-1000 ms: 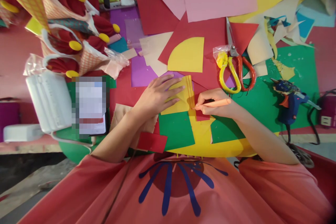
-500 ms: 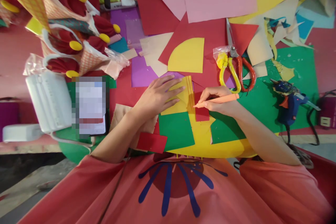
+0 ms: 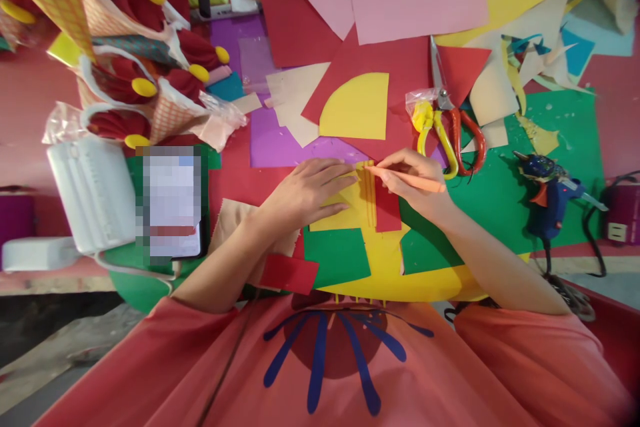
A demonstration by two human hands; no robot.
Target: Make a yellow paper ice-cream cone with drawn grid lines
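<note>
While 1 phone (image 3: pixel 173 203) lies left of our left hand (image 3: pixel 313 197), we rest that palm flat, fingers slightly parted, on the yellow paper (image 3: pixel 357 203). We pinch an orange pen (image 3: pixel 425 183) in our curled right hand (image 3: pixel 417 163), 1 blue glue gun (image 3: pixel 547 207) farther right.

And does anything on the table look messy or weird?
Yes, a few things. The scissors have mismatched handles, one yellow and one red, with crinkled plastic by the yellow one. Curled paper scraps lie jumbled at the upper right, and a ragged yellow scrap lies near the glue gun.
</note>
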